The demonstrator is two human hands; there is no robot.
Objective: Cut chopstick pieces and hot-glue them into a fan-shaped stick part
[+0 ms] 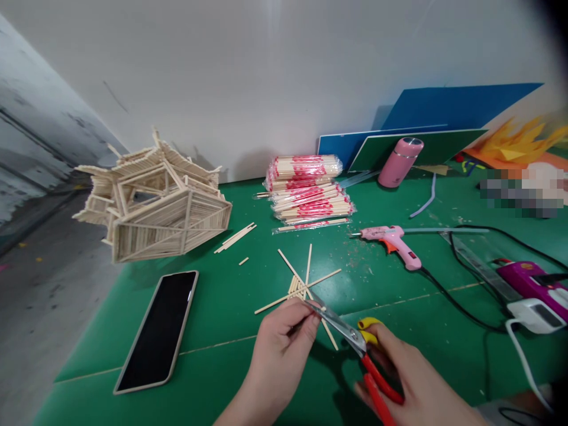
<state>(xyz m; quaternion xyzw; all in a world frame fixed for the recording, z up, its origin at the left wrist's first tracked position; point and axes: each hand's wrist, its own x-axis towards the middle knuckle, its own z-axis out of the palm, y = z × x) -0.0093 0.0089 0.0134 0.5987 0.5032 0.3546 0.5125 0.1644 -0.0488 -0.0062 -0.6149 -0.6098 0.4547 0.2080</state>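
My right hand (412, 378) grips a pair of scissors (352, 334) with red and yellow handles, which are spread apart. The metal blades point up and left, to the fingertips of my left hand (284, 349). That hand is closed in a pinch, and a pale tip of a wooden stick (323, 308) shows at its fingers beside the blades; the rest of the stick is hidden. Just beyond lies a star-shaped arrangement of crossed wooden sticks (293, 294) on the green table (226, 367), with shorter sticks set between its arms.
A wooden stick model (173, 219) and a phone (157, 331) are at left. Plastic-wrapped chopsticks (310, 198) are stacked by the wall. At right are a pink glue gun (393, 241) with a black cord, a pink bottle (400, 163), a purple device (530, 284) and a white plug (536, 315).
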